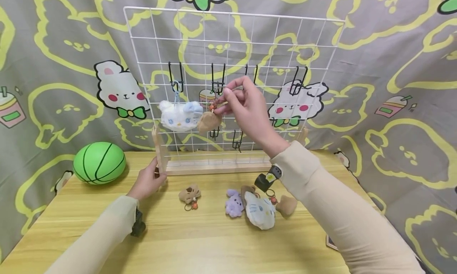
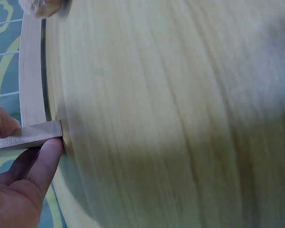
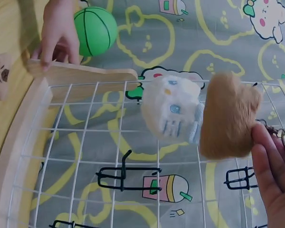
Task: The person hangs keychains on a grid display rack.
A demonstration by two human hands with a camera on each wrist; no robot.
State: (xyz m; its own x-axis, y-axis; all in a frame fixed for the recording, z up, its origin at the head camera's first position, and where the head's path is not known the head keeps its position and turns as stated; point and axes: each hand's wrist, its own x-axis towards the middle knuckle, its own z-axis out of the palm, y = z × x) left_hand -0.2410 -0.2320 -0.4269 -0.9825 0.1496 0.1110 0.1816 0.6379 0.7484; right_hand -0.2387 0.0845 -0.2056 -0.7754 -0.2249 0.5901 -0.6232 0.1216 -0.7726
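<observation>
My right hand (image 1: 248,107) pinches the ring and chain of a brown plush keychain (image 1: 209,121), held up in front of a black hook (image 1: 218,79) on the white wire grid rack (image 1: 228,38). Whether the ring touches that hook cannot be made out. Just left of it, a white cat-face plush keychain (image 1: 180,116) hangs from another hook by a light blue strap. In the right wrist view the brown plush (image 3: 228,116) shows its furry back. My left hand (image 1: 147,180) grips the rack's wooden foot (image 2: 33,134), with thumb and fingers on opposite sides.
On the wooden table lie a brown plush keychain (image 1: 190,194), a purple plush (image 1: 234,204), a white plush (image 1: 260,211) and another brown plush (image 1: 287,205). A green ball (image 1: 100,163) sits at the left. Behind the rack hangs a patterned grey curtain (image 1: 392,107).
</observation>
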